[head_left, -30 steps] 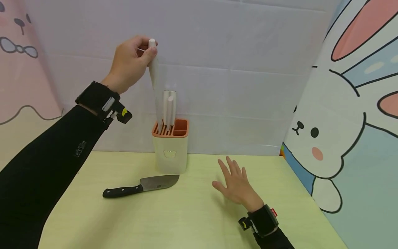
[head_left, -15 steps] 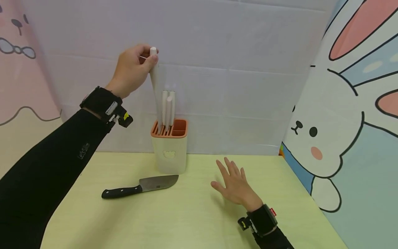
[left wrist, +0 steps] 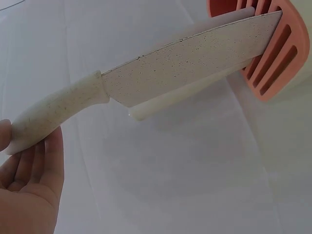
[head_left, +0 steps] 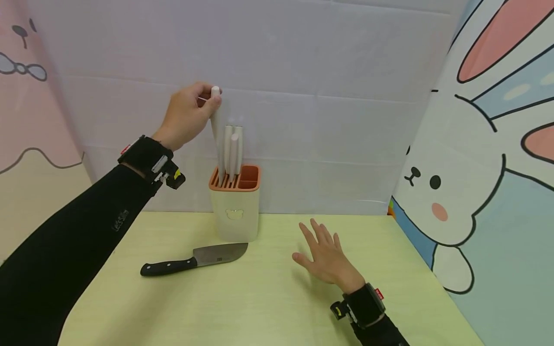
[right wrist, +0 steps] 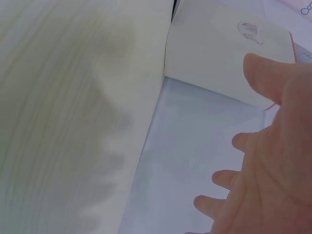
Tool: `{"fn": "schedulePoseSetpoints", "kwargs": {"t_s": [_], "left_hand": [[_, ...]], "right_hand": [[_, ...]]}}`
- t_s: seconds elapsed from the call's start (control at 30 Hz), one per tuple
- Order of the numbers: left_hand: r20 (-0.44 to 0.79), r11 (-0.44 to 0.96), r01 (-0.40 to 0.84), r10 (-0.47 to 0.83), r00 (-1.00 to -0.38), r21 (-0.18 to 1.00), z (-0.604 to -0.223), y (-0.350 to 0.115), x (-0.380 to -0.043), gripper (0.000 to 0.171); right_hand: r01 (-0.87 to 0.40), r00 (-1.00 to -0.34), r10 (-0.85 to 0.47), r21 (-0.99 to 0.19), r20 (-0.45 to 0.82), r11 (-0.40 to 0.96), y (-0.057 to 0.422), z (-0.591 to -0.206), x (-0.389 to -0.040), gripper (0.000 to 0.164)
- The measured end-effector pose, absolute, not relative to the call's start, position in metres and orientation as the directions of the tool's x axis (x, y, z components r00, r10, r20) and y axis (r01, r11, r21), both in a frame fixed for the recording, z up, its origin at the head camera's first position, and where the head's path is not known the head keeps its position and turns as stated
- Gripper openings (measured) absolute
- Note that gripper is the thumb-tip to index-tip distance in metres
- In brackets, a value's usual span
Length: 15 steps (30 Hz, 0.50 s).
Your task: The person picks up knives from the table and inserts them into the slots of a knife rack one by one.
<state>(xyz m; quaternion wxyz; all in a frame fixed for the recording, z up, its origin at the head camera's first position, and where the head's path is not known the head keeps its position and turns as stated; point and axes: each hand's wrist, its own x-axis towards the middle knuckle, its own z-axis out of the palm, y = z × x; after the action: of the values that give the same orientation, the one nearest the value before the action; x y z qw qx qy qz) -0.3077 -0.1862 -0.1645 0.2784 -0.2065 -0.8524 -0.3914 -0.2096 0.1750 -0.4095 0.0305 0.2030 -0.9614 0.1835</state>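
My left hand (head_left: 187,114) pinches the butt of a white-handled knife (left wrist: 63,106) between thumb and fingers. The knife hangs nearly upright, its pale speckled blade (left wrist: 190,61) pointing down, with the tip at the slots of the knife block (head_left: 235,216). How deep the tip sits in a slot is hard to tell. Several white handles (head_left: 233,151) stand in the slots just right of that blade. On the table in front of the block lies a black-handled knife (head_left: 195,259). My right hand (head_left: 329,262) has its fingers spread above the table, touching no object.
The block has an orange slotted top (left wrist: 278,53) with two square compartments (head_left: 248,177) on its right. It stands near the back edge of the pale yellow table (head_left: 242,307). A white sheet (head_left: 324,120) hangs behind, and a rabbit-print cloth (head_left: 489,269) is at the right.
My left hand has moved down with the white-handled knife, bringing its handle closer to the block. My right hand keeps nearly the same place, and the black-handled knife lies still.
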Motion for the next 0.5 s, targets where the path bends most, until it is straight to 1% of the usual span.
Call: {"fn": "schedulePoseSetpoints", "kwargs": {"t_s": [0.3, 0.5], "left_hand": [[0.631, 0.591, 0.575, 0.138, -0.763, 0.565, -0.179, -0.188, -0.315, 0.038], [0.618, 0.595, 0.568, 0.146, -0.772, 0.569, -0.186, -0.189, -0.318, 0.039]], "right_hand": [[-0.396, -0.918, -0.378, -0.343, 0.121, 0.852, 0.175, -0.410, -0.209, 0.079], [-0.394, -0.919, -0.378, -0.347, 0.116, 0.851, 0.175, -0.410, -0.209, 0.078]]}}
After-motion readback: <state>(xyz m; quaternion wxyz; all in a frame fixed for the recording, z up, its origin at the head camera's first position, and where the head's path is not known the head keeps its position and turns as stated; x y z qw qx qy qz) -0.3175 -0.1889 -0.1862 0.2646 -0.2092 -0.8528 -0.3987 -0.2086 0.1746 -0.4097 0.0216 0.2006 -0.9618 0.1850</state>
